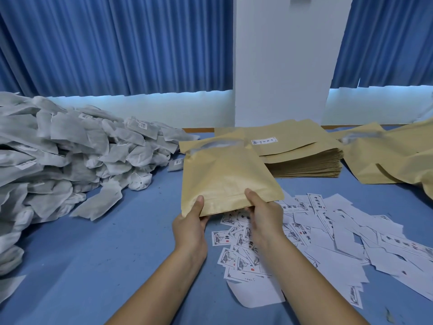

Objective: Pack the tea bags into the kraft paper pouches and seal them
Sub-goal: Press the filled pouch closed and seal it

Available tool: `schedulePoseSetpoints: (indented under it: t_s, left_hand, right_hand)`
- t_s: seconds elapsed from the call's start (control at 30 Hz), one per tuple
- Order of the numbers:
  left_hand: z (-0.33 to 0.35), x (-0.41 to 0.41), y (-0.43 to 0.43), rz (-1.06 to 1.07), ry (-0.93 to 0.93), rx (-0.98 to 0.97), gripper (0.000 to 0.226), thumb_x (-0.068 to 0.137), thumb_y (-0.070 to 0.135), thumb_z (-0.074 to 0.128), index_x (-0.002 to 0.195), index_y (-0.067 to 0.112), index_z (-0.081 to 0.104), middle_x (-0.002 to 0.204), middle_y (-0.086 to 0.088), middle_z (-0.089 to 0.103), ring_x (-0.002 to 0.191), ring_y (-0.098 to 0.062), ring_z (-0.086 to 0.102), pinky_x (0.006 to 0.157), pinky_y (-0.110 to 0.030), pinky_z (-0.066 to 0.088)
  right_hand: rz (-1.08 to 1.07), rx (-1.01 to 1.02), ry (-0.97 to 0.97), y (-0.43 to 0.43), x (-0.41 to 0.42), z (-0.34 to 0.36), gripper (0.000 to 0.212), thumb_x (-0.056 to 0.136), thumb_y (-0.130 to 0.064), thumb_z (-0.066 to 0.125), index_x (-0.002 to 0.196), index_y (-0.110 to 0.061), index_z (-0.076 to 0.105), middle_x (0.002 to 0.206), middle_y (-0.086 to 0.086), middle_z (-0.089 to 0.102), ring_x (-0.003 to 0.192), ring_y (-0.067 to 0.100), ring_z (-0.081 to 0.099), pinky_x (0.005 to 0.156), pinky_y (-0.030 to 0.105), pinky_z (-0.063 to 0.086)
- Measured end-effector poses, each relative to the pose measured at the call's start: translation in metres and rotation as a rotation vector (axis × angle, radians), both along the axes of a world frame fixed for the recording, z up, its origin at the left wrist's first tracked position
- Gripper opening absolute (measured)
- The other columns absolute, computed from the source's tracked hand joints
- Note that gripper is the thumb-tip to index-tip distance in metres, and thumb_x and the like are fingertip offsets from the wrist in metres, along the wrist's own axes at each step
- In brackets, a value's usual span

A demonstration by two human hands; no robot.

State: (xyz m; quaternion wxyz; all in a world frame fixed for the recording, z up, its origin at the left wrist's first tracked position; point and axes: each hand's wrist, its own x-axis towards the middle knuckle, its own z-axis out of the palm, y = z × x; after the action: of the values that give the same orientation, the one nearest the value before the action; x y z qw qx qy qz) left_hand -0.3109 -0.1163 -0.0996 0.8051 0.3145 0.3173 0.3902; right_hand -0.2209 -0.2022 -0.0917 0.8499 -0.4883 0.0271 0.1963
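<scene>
Held pouch: one kraft paper pouch, gripped at its near edge by both hands. Its mouth points away from the person and gapes slightly, showing a pale lining. Contents cannot be seen.

Left hand: grasps the pouch's near left corner, thumb flat on the top face, remaining fingers curled out of sight beneath.

Right hand: grasps the near edge right of centre, thumb on top, fingers tucked under the pouch.

Both hands are clamped on paper, and the pouch lies between thumbs above and fingers below.

Counts, placed relative to the held pouch:
- Tea bags: one large loose heap to the left, white sachets, too many to count. A few strays lie on the blue table between the heap and the pouch.
- Flat pouch stack: one stack just behind and to the right, sheets too many to count. The top pouch bears one small label.
- Loose pouches: farther right, at least two, overlapping and partly cut off by the frame edge.
- Printed paper labels: scattered under the near edge and to the right, dozens, some face up, some blank side up.

Behind it all are a blue curtain and a white pillar.
</scene>
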Motion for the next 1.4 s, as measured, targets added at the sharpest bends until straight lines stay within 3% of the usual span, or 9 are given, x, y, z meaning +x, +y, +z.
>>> schedulePoseSetpoints:
  t_s: [0.13, 0.33, 0.5, 0.63, 0.83, 0.9, 1.07, 1.27, 1.4]
  left_hand:
    - [0.002, 0.002, -0.001, -0.026, -0.081, -0.063, 0.01, 0.088, 0.011, 0.066, 0.097, 0.006, 0.063, 0.1, -0.006, 0.071, 0.083, -0.012, 0.069, 0.079, -0.027, 0.052]
    - [-0.001, 0.005, -0.004, -0.099, -0.069, -0.06, 0.035, 0.084, 0.0, 0.067, 0.117, 0.004, 0.059, 0.11, -0.01, 0.069, 0.092, -0.016, 0.068, 0.065, -0.022, 0.054]
    - [0.0, 0.005, -0.002, -0.106, -0.082, -0.026, 0.032, 0.084, -0.003, 0.066, 0.115, 0.001, 0.06, 0.104, -0.01, 0.071, 0.084, -0.015, 0.071, 0.067, -0.023, 0.057]
    - [-0.003, 0.009, -0.007, -0.16, -0.13, -0.08, 0.028, 0.087, 0.001, 0.063, 0.115, 0.005, 0.059, 0.113, -0.013, 0.068, 0.099, -0.021, 0.068, 0.081, -0.03, 0.053]
    - [-0.001, 0.007, 0.007, -0.076, -0.226, -0.211, 0.017, 0.093, 0.013, 0.059, 0.11, 0.01, 0.058, 0.111, -0.008, 0.068, 0.096, -0.018, 0.066, 0.086, -0.037, 0.052]
    - [-0.001, 0.005, 0.01, -0.072, -0.239, -0.232, 0.018, 0.093, 0.013, 0.06, 0.11, 0.012, 0.058, 0.109, -0.007, 0.069, 0.097, -0.019, 0.066, 0.094, -0.04, 0.05]
    - [0.001, 0.007, 0.006, -0.23, -0.209, -0.217, 0.019, 0.095, 0.02, 0.057, 0.111, 0.01, 0.057, 0.095, -0.01, 0.074, 0.084, -0.024, 0.071, 0.082, -0.042, 0.052]
    - [0.002, 0.005, 0.009, -0.213, -0.26, -0.302, 0.016, 0.094, 0.017, 0.058, 0.106, 0.006, 0.058, 0.089, -0.014, 0.074, 0.087, -0.026, 0.069, 0.098, -0.044, 0.048]
    - [-0.001, 0.007, 0.006, -0.218, -0.218, -0.287, 0.018, 0.094, 0.006, 0.056, 0.112, 0.003, 0.057, 0.101, -0.016, 0.07, 0.094, -0.028, 0.067, 0.092, -0.044, 0.051]
  right_hand:
    - [-0.02, -0.047, -0.025, -0.002, 0.001, -0.002, 0.013, 0.08, -0.008, 0.075, 0.091, -0.006, 0.068, 0.087, 0.003, 0.07, 0.067, 0.015, 0.059, 0.054, 0.018, 0.049]
    - [0.117, 0.056, -0.032, 0.002, -0.009, -0.001, 0.02, 0.08, -0.001, 0.072, 0.097, -0.009, 0.066, 0.095, 0.004, 0.071, 0.08, 0.013, 0.066, 0.062, 0.021, 0.051]
    - [0.141, 0.028, -0.024, 0.009, -0.018, -0.002, 0.023, 0.078, 0.006, 0.071, 0.098, -0.003, 0.066, 0.1, 0.013, 0.071, 0.088, 0.024, 0.066, 0.07, 0.026, 0.051]
    - [0.166, 0.046, -0.004, 0.007, -0.015, -0.001, 0.024, 0.08, 0.007, 0.068, 0.101, -0.003, 0.064, 0.103, 0.013, 0.069, 0.09, 0.023, 0.064, 0.072, 0.025, 0.05]
    - [0.025, 0.048, 0.04, -0.001, 0.0, 0.009, 0.005, 0.088, -0.01, 0.066, 0.09, -0.009, 0.062, 0.093, 0.005, 0.066, 0.078, 0.014, 0.061, 0.062, 0.023, 0.051]
    - [0.013, 0.028, 0.057, -0.007, 0.006, 0.01, 0.006, 0.086, -0.007, 0.068, 0.085, -0.006, 0.062, 0.089, 0.006, 0.066, 0.075, 0.014, 0.061, 0.059, 0.019, 0.052]
    - [0.205, -0.028, 0.053, -0.006, -0.004, 0.009, 0.008, 0.083, 0.001, 0.069, 0.081, -0.005, 0.063, 0.08, 0.006, 0.067, 0.068, 0.015, 0.059, 0.049, 0.015, 0.05]
    - [0.165, -0.151, -0.028, -0.007, -0.005, 0.008, 0.011, 0.08, 0.002, 0.071, 0.073, -0.002, 0.064, 0.063, 0.004, 0.066, 0.051, 0.01, 0.056, 0.045, 0.015, 0.048]
    - [0.133, -0.169, -0.048, -0.007, -0.003, 0.007, 0.013, 0.081, 0.002, 0.069, 0.071, -0.003, 0.062, 0.063, 0.004, 0.063, 0.047, 0.01, 0.054, 0.044, 0.015, 0.047]
